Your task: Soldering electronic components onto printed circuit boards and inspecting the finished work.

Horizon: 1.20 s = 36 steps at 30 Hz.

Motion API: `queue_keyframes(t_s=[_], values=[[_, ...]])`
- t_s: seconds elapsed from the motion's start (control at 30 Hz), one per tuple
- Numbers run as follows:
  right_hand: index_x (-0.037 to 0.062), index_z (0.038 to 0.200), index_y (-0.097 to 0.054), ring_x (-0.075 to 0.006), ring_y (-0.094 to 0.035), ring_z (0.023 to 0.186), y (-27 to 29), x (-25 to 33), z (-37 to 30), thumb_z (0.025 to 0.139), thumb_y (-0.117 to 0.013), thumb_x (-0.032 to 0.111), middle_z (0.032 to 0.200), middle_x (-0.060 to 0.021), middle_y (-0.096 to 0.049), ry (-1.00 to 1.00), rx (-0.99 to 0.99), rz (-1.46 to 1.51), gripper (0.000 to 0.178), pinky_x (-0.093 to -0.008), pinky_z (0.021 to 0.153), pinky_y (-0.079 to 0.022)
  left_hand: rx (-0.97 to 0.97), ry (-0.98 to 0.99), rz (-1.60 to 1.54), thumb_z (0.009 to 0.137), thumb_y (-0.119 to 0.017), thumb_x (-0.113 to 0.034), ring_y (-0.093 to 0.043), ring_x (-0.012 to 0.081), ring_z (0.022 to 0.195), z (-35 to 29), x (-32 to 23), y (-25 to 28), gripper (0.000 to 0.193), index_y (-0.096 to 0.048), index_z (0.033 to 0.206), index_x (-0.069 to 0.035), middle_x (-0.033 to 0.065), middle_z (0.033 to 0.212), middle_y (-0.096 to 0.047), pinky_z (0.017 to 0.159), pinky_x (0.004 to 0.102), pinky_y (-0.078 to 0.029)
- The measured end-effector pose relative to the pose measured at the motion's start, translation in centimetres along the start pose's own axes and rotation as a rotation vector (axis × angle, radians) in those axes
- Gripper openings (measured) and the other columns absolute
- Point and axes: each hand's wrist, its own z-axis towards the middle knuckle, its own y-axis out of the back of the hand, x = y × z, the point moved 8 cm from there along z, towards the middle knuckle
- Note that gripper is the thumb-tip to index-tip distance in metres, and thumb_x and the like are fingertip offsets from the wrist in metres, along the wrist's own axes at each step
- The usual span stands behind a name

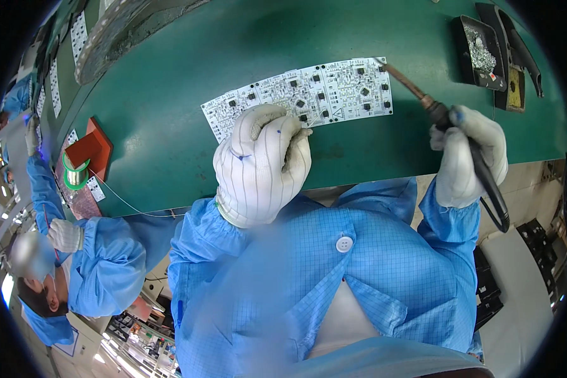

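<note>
A long white circuit board [353, 94] with several small black chips lies on the green bench mat. My left hand [264, 167], in a white striped glove, rests over its near edge with the fingers curled closed. What those fingers hold, if anything, is hidden. My right hand [469, 157], also gloved, grips a soldering iron [441, 116] by its dark handle. The iron's tip reaches the board's far right corner; whether it touches cannot be told. From a solder wire spool [75, 173] at the left, a thin wire runs toward my left sleeve.
At the far right stand a black tray [482, 53] of solder scraps, a dark iron holder [523, 53] and a yellowish sponge [515, 91]. A red-brown block [91, 148] sits beside the spool. A co-worker in a blue coat [107, 264] sits at the left.
</note>
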Motion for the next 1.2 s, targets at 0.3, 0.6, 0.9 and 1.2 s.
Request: queue_keyframes(t_s=[0.3,0.6,0.9,1.2], values=[[-0.0013,0.1,-0.06,-0.0163,-0.065,0.067,-4.0,0.5,0.2,0.085,-0.058,-0.002,0.092,-0.017,-0.064,0.068,0.097,-0.129,0.015,-0.0263,0.059,-0.054,0.006,0.028,0.056,0.069,-0.07,-0.006,-0.064,0.0185,0.076,-0.3,2.6,1.3,0.018,-0.062,0.084,-0.011,0.0028,0.094,-0.064,0.062,0.0287,-0.051],[-0.0019,0.1,-0.061,-0.0165,-0.064,0.066,-3.5,0.2,0.5,0.086,-0.056,-0.001,0.088,-0.0172,-0.065,-0.119,0.015,-0.07,0.015,-0.0258,0.057,-0.053,-0.002,0.027,0.038,0.069,-0.07,-0.007,-0.064,0.0187,0.076,-0.1,2.6,1.3,0.017,-0.062,0.084,-0.011,0.0032,0.094,-0.064,0.063,0.0289,-0.052],[-0.011,0.106,-0.055,-0.023,-0.069,0.076,4.4,-0.5,-0.1,0.087,-0.061,0.001,0.092,-0.0248,-0.067,0.203,-0.514,-0.224,0.023,-0.0318,0.071,-0.056,0.029,0.002,-0.043,0.068,-0.072,-0.007,-0.063,0.0218,0.076,-1.5,2.0,2.3,0.018,-0.061,0.082,-0.009,0.0066,0.094,-0.063,0.061,0.0298,-0.052],[-0.0039,0.094,-0.057,-0.0169,-0.063,0.066,1.3,0.5,-1.2,0.083,-0.06,-0.002,0.082,-0.0188,-0.066,0.008,-0.359,-0.201,0.011,-0.0281,0.062,-0.052,-0.007,0.025,0.016,0.067,-0.071,-0.007,-0.063,0.023,0.078,-3.4,3.4,4.5,0.016,-0.061,0.079,-0.009,0.0071,0.092,-0.063,0.063,0.0318,-0.051]])
